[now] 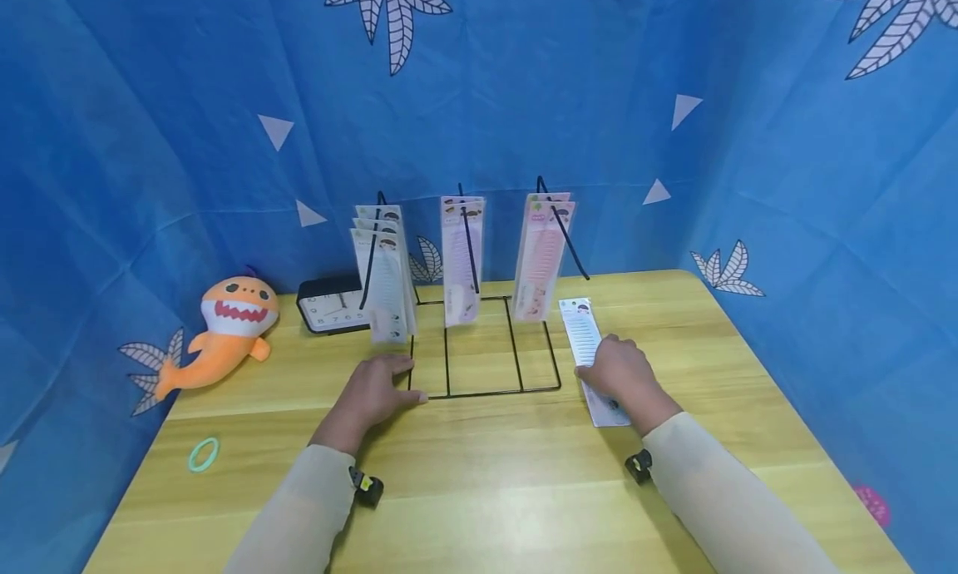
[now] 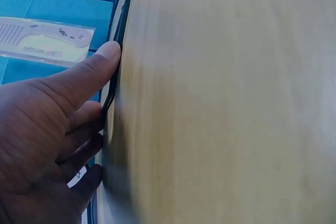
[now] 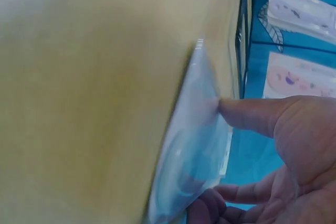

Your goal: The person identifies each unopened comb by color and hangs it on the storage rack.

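left hand (image 1: 377, 388): flat on the bench (image 1: 486, 474), fingers straight, thumb pressed against the base wire of the black wire rack (image 1: 482, 391); grip open, holds nothing.
right hand (image 1: 619, 372): on the packaged comb (image 1: 582, 331) lying flat on the bench just right of the rack; fingers curl at the packet's edge, thumb on top, probably a pinch, wrist view is blurred.
rack: three hooks hung with comb packets (image 1: 461, 258).
risk: slick packet could slide from the pinch; rack could shift if the left hand eases off.
rest: shark plush (image 1: 228, 329), clock (image 1: 329, 305), green ring (image 1: 203, 454).
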Tool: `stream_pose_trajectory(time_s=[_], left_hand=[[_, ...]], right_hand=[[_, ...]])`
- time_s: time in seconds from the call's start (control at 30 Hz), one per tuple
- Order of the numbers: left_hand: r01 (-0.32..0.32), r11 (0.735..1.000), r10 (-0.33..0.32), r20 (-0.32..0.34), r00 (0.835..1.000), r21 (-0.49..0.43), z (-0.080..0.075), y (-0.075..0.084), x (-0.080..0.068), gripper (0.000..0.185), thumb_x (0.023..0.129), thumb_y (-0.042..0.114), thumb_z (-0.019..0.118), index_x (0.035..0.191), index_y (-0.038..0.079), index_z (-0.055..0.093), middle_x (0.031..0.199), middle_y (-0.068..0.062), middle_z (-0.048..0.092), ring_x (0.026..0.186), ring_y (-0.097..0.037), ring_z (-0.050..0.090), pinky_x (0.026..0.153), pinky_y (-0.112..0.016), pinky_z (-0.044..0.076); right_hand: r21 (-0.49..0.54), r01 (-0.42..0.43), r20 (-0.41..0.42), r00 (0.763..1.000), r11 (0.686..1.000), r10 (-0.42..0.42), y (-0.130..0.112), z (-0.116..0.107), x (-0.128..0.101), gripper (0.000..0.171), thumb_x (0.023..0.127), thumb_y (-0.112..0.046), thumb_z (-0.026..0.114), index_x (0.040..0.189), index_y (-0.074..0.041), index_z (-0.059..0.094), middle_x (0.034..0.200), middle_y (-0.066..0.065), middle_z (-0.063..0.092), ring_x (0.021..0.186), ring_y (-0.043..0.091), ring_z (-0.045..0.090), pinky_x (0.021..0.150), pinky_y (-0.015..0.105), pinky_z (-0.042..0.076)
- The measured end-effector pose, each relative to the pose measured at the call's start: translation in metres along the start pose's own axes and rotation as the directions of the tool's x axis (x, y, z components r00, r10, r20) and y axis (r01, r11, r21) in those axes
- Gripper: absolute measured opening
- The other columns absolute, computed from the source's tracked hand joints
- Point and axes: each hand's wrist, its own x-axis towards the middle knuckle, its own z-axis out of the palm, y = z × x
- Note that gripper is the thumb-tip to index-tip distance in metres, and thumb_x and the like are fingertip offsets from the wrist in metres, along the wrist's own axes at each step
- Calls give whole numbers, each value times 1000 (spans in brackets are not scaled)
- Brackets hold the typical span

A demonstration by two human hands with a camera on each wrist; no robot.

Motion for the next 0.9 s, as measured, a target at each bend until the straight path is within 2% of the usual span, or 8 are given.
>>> stream_pose_trajectory(time_s=[0.1,0.23,0.43,0.57,0.7,0.8,0.9], left_hand=[[4,1000,-4,2,1000,5,0,1,0,73,91,39,91,152,8,64,162,-16,58,154,-43,48,129,-60,39],[1,1000,-1,4,1000,16,1,1,1,74,91,40,90,153,9,64,163,-18,57,154,-44,48,128,-60,40],[8,1000,-8,4,1000,10,1,2,0,74,91,40,91,153,8,64,163,-17,56,154,-44,47,129,-60,40],[3,1000,-3,5,1000,2,1,2,0,74,91,39,91,153,8,63,163,-16,57,155,-43,47,130,-59,39],[-5,1000,5,0,1000,3,1,2,0,75,91,39,91,152,8,63,163,-16,56,156,-42,46,130,-58,38],[-8,1000,8,-2,1000,7,1,2,0,75,91,39,91,152,7,64,163,-17,56,155,-43,47,130,-59,38],[-11,1000,11,-5,1000,9,2,2,0,74,91,39,91,152,7,64,162,-17,57,154,-43,48,129,-59,40]], right_hand=[[49,11,35,999,999,-13,3,-5,1,72,100,-31,76,142,19,47,104,25,64,78,29,70,56,33,59],[116,-1,80,997,993,-9,8,-13,3,65,96,-28,81,134,16,51,100,24,67,76,30,73,58,34,62],[132,-50,135,990,990,32,13,-17,8,58,94,-33,84,123,10,59,97,20,69,78,29,74,61,34,62],[96,-11,97,995,995,2,19,-18,9,62,95,-31,80,128,15,55,99,22,67,79,30,71,61,34,60],[71,42,38,998,997,-45,30,-22,9,55,102,-22,67,135,19,50,108,27,66,83,30,66,64,35,58],[90,42,17,999,995,-44,39,-26,10,47,106,-15,53,138,18,51,114,29,66,88,31,65,68,35,57],[143,17,-22,1000,990,-14,47,-31,11,47,108,-12,44,143,18,49,120,32,66,92,34,67,71,37,58]])
